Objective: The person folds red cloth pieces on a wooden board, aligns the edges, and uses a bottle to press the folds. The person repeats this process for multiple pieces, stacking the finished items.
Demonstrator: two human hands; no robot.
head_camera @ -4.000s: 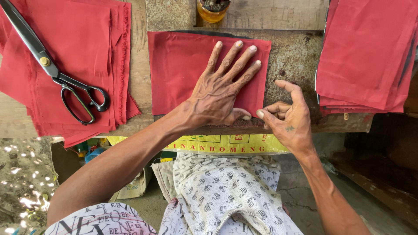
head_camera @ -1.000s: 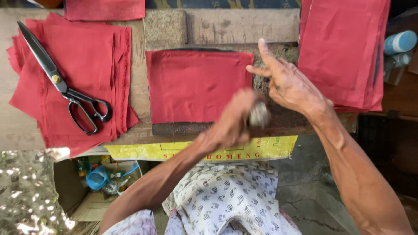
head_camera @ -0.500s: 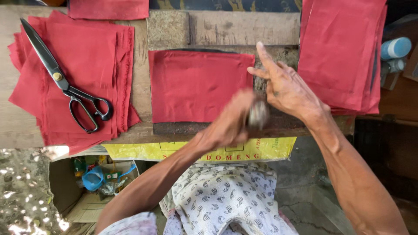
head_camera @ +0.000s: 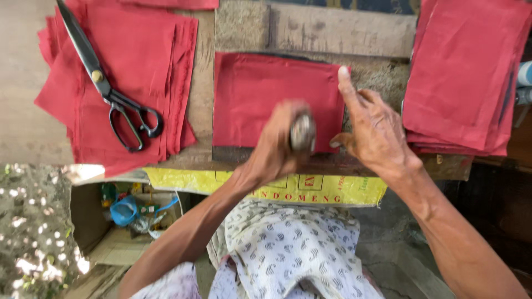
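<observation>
Head view: left hand (head_camera: pixel 280 141) is clenching a small grey round object (head_camera: pixel 302 133) over the red cloth's (head_camera: pixel 266 99) near right edge; right hand (head_camera: pixel 374 130), holding nothing, is pressing just right.

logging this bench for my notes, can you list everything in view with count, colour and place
red cloth piece: one, red, flat at the middle of the bench under both hands
left cloth pile: one pile, red, left part of the bench
scissors: one, dark blades and handles, lying on the left cloth pile
right cloth pile: one stack, red, right part of the bench
bench: one, worn wood, across the top
yellow sack strip: one, yellow, along the bench's front edge
cardboard box: one, brown, below left, holding blue items
left hand: gripping a small round greyish object, blurred
right hand: forefinger out, on the cloth's right edge
</observation>
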